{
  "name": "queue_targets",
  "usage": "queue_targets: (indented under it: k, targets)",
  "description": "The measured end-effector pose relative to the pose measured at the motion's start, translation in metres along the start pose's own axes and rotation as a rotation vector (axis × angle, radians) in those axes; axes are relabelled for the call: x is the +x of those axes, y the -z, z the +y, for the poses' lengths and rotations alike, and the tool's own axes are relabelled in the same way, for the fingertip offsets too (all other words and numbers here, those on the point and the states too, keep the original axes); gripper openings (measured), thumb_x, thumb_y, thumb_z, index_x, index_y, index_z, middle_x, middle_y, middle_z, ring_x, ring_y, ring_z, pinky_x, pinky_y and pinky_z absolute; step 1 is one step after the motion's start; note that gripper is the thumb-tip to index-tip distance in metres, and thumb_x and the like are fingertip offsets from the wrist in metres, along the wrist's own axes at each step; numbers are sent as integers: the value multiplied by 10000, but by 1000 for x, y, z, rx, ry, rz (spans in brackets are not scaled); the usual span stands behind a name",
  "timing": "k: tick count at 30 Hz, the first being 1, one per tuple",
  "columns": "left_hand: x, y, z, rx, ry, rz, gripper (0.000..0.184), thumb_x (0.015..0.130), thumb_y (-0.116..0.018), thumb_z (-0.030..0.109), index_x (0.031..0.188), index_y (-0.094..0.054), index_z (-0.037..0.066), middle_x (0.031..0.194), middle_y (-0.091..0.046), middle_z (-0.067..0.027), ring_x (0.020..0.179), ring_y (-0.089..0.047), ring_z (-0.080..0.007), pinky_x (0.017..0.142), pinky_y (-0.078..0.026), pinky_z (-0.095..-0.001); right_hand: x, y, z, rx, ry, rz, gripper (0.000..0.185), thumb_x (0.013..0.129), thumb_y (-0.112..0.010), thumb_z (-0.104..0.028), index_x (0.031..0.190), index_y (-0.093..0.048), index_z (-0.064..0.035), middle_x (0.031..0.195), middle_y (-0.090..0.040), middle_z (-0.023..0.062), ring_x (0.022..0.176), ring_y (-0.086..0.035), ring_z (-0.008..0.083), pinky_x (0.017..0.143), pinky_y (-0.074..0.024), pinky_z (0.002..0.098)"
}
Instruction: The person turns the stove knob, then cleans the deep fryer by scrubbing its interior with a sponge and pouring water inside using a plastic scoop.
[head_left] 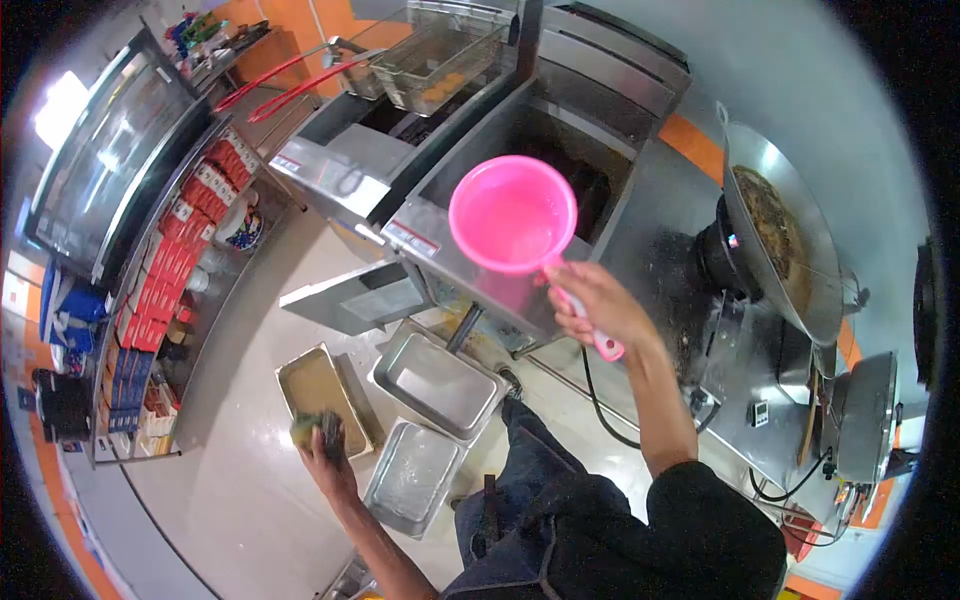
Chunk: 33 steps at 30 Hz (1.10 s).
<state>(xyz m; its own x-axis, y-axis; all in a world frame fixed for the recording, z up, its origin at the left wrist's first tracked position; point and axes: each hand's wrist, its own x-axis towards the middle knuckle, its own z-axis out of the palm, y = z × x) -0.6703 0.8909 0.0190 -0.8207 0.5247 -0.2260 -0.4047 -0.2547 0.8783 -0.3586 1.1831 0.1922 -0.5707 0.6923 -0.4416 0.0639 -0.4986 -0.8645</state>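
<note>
A pink dipper (512,214) with a round bowl is held by its handle in my right hand (600,308), above the front of the fryer (460,232). Its bowl looks pink inside, and I cannot tell how much liquid is in it. My left hand (328,465) is closed around a dark and greenish scrubber (322,432), low at the left. Beneath that hand lies a metal tray (290,385) with brownish liquid on the floor. Two more metal pans, one rectangular (435,383) and one with clear-looking liquid (412,475), stand beside it.
Fryer baskets (440,65) with red handles rest at the top. At the right, a large wok (785,235) of dark oil sits on a burner. Shelves with red boxes (185,245) line the left. An open fryer door (365,297) juts out, and a black hose (597,405) hangs below the counter.
</note>
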Motion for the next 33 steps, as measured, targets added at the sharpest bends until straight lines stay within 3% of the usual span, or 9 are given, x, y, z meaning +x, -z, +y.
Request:
queue_targets:
  k: [4, 6, 9, 12, 16, 20, 26, 31, 33]
  targets:
    - [71, -202, 7, 453, -114, -366, 460, 920, -578, 70, 1359, -447, 42, 1135, -595, -96, 971, -621, -175, 816, -548, -308, 69, 75, -29, -210, 40, 173, 292, 994, -480, -304, 1042, -526, -20, 587, -414, -43, 392, -377, 45, 345, -325, 219]
    - [112, -293, -22, 657, -189, -603, 429, 894, -602, 55, 1314, -517, 59, 1049, -610, -78, 899, -615, -142, 739, -522, -281, 100, 100, -39, -482, 103, 366, 306, 979, -500, -323, 925, -518, -22, 600, -482, 23, 422, -447, 91, 382, -362, 278]
    - [173, -415, -94, 1140, -619, -965, 448, 817, -612, 74, 1261, -555, 68, 1115, -594, -223, 989, -592, -393, 845, -483, -411, 146, 147, -41, -666, 126, 467, 326, 966, -513, -306, 947, -539, 18, 662, -576, 148, 510, -572, 229, 490, -446, 378]
    - [238, -494, -203, 1951, -827, -1212, 379, 863, -587, 204, 1231, -598, 114, 1193, -596, -181, 1168, -525, -373, 952, -450, -437, 180, 182, -34, -849, 241, 540, 373, 949, -522, -296, 998, -551, 73, 846, -607, 302, 799, -609, 437, 714, -459, 486]
    - [286, -532, -300, 2197, -602, -1280, 379, 905, -545, 277, 1253, -598, 136, 1287, -571, -129, 1269, -471, -321, 1000, -431, -413, 204, 208, -35, -877, 186, 566, 395, 943, -530, -302, 978, -554, 91, 883, -602, 324, 860, -588, 483, 760, -448, 510]
    - [328, -531, -397, 2230, -545, -988, 422, 835, -600, 326, 1225, -621, 164, 1235, -610, -126, 1183, -548, -320, 1026, -418, -445, 219, 225, -25, -839, 181, 605, 388, 940, -538, -305, 943, -558, 82, 877, -597, 322, 854, -587, 481, 749, -444, 509]
    - [322, -530, -436, 2272, -196, -1082, 445, 841, -587, 367, 1247, -609, 185, 1274, -590, -119, 1199, -540, -310, 1024, -420, -442, 214, 237, -31, -781, 86, 619, 369, 943, -534, -307, 946, -556, 61, 897, -594, 312, 869, -585, 466, 735, -432, 506]
    - [331, -517, -455, 2187, -252, -1048, 465, 847, -585, 392, 1265, -595, 188, 1343, -531, -138, 1192, -543, -322, 997, -444, -437, 210, 247, -32, -823, 123, 647, 363, 945, -523, -300, 961, -557, 62, 909, -598, 314, 879, -590, 466, 757, -437, 512]
    - [331, -519, -444, 2149, -257, -1198, 388, 890, -549, 342, 1216, -628, 147, 1285, -580, -134, 1184, -559, -312, 966, -467, -419, 208, 248, -34, -899, 123, 660, 361, 945, -519, -292, 983, -556, 65, 930, -599, 319, 904, -588, 469, 782, -441, 513]
